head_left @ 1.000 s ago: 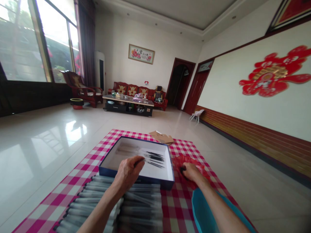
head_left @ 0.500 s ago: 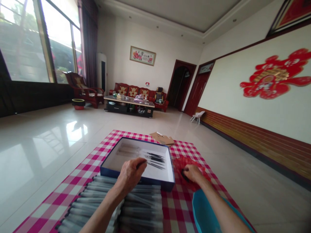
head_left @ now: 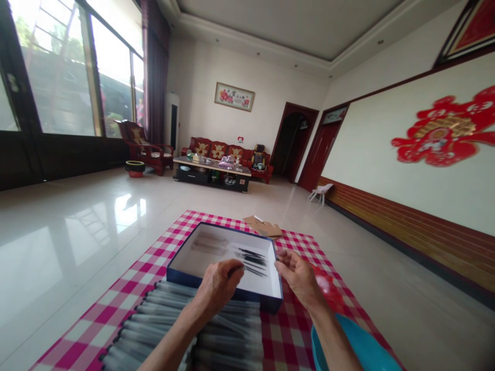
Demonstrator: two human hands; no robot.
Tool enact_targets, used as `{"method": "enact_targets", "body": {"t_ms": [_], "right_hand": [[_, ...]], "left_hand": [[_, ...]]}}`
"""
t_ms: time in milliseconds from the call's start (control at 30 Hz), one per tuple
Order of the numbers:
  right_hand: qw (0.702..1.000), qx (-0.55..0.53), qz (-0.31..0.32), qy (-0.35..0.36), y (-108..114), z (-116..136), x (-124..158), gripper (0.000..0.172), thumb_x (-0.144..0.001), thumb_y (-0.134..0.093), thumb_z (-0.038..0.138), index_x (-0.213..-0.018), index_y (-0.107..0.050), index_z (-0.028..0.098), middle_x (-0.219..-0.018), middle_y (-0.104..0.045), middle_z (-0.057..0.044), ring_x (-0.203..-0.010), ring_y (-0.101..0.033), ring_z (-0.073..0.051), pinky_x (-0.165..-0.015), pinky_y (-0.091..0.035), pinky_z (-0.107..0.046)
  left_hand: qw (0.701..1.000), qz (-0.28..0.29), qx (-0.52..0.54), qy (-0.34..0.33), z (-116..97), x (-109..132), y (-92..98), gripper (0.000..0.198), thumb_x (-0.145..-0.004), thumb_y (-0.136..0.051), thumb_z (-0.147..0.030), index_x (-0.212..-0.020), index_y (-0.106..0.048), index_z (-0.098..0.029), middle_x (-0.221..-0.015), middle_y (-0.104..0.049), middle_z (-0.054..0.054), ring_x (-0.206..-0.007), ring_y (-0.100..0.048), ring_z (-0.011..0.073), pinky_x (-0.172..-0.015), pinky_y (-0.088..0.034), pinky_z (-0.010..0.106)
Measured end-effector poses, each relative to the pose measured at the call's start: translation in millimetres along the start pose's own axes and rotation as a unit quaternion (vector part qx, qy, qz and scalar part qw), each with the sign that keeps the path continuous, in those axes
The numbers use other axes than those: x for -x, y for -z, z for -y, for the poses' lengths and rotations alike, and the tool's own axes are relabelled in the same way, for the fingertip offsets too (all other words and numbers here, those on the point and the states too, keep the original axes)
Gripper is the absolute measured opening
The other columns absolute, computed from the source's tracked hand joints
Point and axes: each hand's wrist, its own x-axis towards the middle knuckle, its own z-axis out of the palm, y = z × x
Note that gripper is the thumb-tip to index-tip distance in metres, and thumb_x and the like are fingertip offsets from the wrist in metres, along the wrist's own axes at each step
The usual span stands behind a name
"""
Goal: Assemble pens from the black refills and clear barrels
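My left hand (head_left: 221, 281) is over the near edge of a shallow blue box (head_left: 185, 274) with a white inside, its thumb and fingers pinched. What it pinches is too small to make out. My right hand (head_left: 299, 273) is closed in a pinch just beside the box's right rim; its contents, if any, I cannot make out. Thin black sticks like pen refills (head_left: 253, 260) lie in the box's right half, and paler ones (head_left: 209, 243) at its left. Below the box, many translucent pen barrels (head_left: 154, 319) with dark ends lie in rows, partly under my left forearm.
A red plastic bag (head_left: 328, 288) lies right of the box, behind my right wrist. A blue basin (head_left: 359, 345) stands at the lower right. Brown cardboard pieces (head_left: 265, 228) lie behind the box on the checked tablecloth (head_left: 116, 293). Farther off is a low coffee table (head_left: 211, 175).
My right hand has come out of the red bag and moved left and up to the box's right rim. My left hand stays pinched over the box. The view has shifted slightly.
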Motion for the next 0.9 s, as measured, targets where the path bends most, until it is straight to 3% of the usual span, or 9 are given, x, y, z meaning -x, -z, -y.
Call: {"method": "enact_targets", "body": {"t_ms": [100, 233, 500, 600, 900], "right_hand": [[0.991, -0.131, 0.038, 0.010, -14.8, 16.3, 9.4, 0.032, -0.072, -0.067, 0.041, -0.094, -0.063, 0.018, -0.088, -0.070, -0.006, -0.083, -0.065, -0.021, -0.074, -0.051, -0.031], [0.984, -0.172, 0.050, 0.011, -25.4, 26.2, 19.7, 0.025, -0.074, -0.068, 0.037, -0.092, -0.066, 0.019, -0.089, -0.069, -0.005, -0.084, -0.064, -0.021, -0.077, -0.050, -0.032], [0.936, -0.339, 0.039, -0.082, -50.0, 12.3, 36.0, 0.032, -0.073, -0.070, 0.040, -0.098, -0.066, 0.020, -0.084, -0.070, -0.004, -0.077, -0.064, -0.018, -0.072, -0.052, -0.032], [0.930, -0.352, 0.045, -0.099, -54.3, 14.0, 38.2, 0.034, -0.070, -0.073, 0.040, -0.095, -0.068, 0.019, -0.082, -0.071, -0.005, -0.077, -0.065, -0.018, -0.071, -0.051, -0.030], [0.949, -0.295, 0.057, -0.093, -56.0, 27.0, 41.2, 0.033, -0.070, -0.073, 0.039, -0.095, -0.071, 0.018, -0.075, -0.070, -0.002, -0.069, -0.060, -0.015, -0.069, -0.049, -0.027]], "left_hand": [[1.000, -0.005, 0.005, -0.004, -2.2, 0.8, -0.8, 0.023, -0.082, -0.051, -0.025, -0.088, -0.073, -0.021, -0.066, -0.068, -0.001, -0.062, -0.060, 0.0139, -0.059, -0.038, 0.021], [1.000, -0.008, 0.022, -0.003, -4.3, 2.1, -2.4, 0.025, -0.083, -0.051, -0.026, -0.090, -0.074, -0.021, -0.067, -0.069, 0.000, -0.061, -0.060, 0.0138, -0.058, -0.038, 0.021], [0.999, -0.014, 0.029, -0.028, -6.0, 3.3, -7.7, 0.024, -0.083, -0.052, -0.024, -0.090, -0.074, -0.020, -0.070, -0.070, 0.000, -0.063, -0.061, 0.0135, -0.060, -0.039, 0.021], [0.999, -0.016, 0.020, -0.023, -5.6, 3.9, -8.7, 0.023, -0.082, -0.053, -0.023, -0.090, -0.074, -0.020, -0.068, -0.070, 0.000, -0.062, -0.061, 0.0135, -0.060, -0.039, 0.021], [0.999, -0.001, 0.040, -0.033, -7.5, 4.6, -7.8, 0.022, -0.082, -0.052, -0.020, -0.084, -0.074, -0.022, -0.071, -0.071, -0.002, -0.067, -0.064, 0.0128, -0.061, -0.039, 0.019]]}}
